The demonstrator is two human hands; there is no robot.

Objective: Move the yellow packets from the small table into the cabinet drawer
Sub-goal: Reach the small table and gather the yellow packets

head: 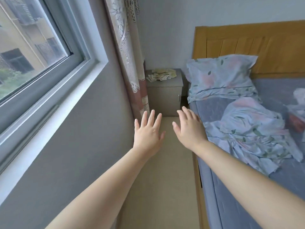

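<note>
I note flat, pale yellow packets (160, 75) heaped loosely on the smooth grey small table (165, 92). Left hand (148, 133) and right hand (189, 129) hover spread, empty. Any drawer front seems indistinct.

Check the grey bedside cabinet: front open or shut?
Shut. The grey cabinet front sits flush, handle at its right edge, no gap showing. The packets lie piled on top.

- pale yellow paper-like packets (160, 75): matt, crinkled
- small grey cabinet (165, 95): smooth matt laminate, metal handle (179, 97)
- orange-brown wooden headboard (257, 45): smooth
- blue floral cloth pillow (221, 76): soft, wrinkled
</note>
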